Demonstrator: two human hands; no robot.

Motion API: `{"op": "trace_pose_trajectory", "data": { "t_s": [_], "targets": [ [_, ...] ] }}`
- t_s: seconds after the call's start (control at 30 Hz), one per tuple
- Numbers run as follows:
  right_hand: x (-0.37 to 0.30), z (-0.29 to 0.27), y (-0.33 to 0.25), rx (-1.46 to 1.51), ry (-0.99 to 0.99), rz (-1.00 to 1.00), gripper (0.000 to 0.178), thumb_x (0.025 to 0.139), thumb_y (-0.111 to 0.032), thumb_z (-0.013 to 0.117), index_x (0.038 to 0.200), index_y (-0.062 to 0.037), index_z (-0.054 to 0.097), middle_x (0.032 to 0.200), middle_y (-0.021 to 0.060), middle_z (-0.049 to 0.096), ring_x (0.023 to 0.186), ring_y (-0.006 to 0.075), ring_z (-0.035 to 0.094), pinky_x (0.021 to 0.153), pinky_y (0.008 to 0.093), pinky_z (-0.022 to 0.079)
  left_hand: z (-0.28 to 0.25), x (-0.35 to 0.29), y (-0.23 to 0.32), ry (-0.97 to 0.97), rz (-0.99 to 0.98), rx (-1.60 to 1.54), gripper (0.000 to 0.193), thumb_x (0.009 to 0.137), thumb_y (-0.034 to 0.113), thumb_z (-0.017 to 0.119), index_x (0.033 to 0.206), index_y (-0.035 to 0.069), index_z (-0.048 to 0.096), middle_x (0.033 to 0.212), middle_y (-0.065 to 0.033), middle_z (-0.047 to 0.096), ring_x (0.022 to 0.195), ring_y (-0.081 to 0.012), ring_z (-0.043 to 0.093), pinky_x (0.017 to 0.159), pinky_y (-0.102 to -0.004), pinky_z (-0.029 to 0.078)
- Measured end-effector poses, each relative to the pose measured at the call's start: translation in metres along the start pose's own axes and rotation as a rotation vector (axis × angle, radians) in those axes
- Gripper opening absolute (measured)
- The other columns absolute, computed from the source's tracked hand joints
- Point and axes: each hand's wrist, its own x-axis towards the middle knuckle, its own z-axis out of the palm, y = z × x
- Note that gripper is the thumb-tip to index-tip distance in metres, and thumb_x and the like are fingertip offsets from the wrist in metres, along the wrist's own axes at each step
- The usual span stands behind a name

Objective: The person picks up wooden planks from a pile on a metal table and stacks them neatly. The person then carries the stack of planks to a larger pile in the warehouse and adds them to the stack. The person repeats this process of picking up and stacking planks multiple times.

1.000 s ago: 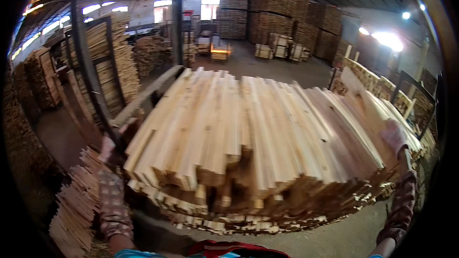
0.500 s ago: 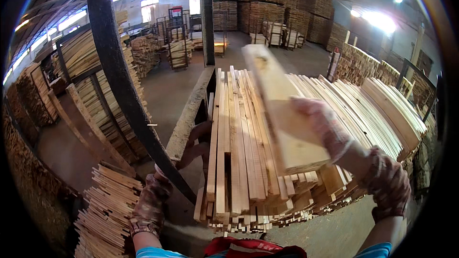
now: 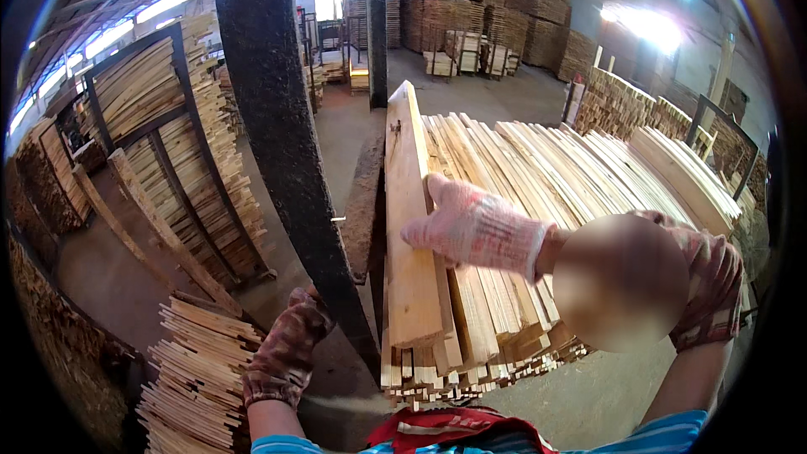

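My right hand [image 3: 481, 223], in a pale pink knitted glove, grips a long, light wooden board [image 3: 412, 202] by its right edge, the thumb lying across its face. The board rests lengthwise along the left side of a wide pile of sawn wood strips [image 3: 525, 193]. My left forearm [image 3: 290, 353], in a dark patterned sleeve, reaches up to a black metal post [image 3: 282, 109]; the hand beyond it is hidden behind the post. A round blur covers part of my right forearm.
A short stack of thin strips [image 3: 197, 378] lies at lower left. Beyond it lean two long planks [image 3: 164, 227] and a black-framed rack [image 3: 160, 122] full of boards. Tall timber stacks [image 3: 441, 13] rise at the back, and more timber [image 3: 622, 101] stands at far right.
My right hand has moved left and swung the board from above the pile's middle down to its left side. The black post appears nearer and further right in view.
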Motion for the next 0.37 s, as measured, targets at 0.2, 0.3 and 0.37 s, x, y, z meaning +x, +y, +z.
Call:
{"op": "trace_pose_trajectory", "data": {
  "t_s": [0.2, 0.3, 0.37],
  "targets": [
    [0.002, 0.005, 0.012, -0.194, 0.108, -0.169, 0.055, 0.089, -0.034, 0.063, 0.116, 0.0127, 0.052, 0.102, 0.0249, 0.068, 0.098, 0.0337, 0.068, 0.081, 0.0368, 0.055, -0.052, -0.003, -0.022, 0.05, -0.375, -0.373, 0.027, 0.09, 0.015, 0.063, 0.11, -0.003, 0.065, 0.087, -0.0081, 0.068, 0.084, -0.0158, 0.065, 0.077, -0.031, 0.053],
    [0.001, 0.007, 0.008, -0.103, 0.109, -0.182, 0.06, 0.085, -0.038, 0.062, 0.117, 0.0109, 0.05, 0.104, 0.0276, 0.067, 0.1, 0.0359, 0.068, 0.087, 0.0393, 0.052, -0.112, -0.008, -0.084, 0.175, -0.085, -0.805, 0.028, 0.091, 0.013, 0.061, 0.112, -0.005, 0.065, 0.091, -0.0074, 0.069, 0.083, -0.0156, 0.064, 0.078, -0.0301, 0.053],
    [0.001, 0.004, 0.013, -0.113, 0.129, -0.153, 0.06, 0.084, -0.038, 0.062, 0.118, 0.0096, 0.048, 0.104, 0.0274, 0.067, 0.1, 0.0365, 0.068, 0.088, 0.0402, 0.052, -0.082, 0.033, -0.059, 0.228, -0.128, -0.903, 0.035, 0.091, 0.014, 0.062, 0.121, -0.004, 0.063, 0.103, -0.0085, 0.069, 0.092, -0.0182, 0.064, 0.084, -0.0292, 0.052]
  ]
}}
